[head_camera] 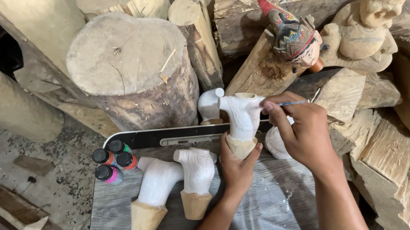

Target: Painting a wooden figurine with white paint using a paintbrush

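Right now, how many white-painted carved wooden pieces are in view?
5, possibly more hidden: one held by the left hand at, one behind it, one partly hidden by the right hand at, two on the grey board.

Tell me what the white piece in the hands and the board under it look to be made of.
The white carved piece, steadied at its base by the left hand, looks like carved wood under a matte white coat: the bare base is pale tan with grain. The right hand holds a thin brush against it. The board shows grey wood-grain print, probably laminate, though painted wood is possible.
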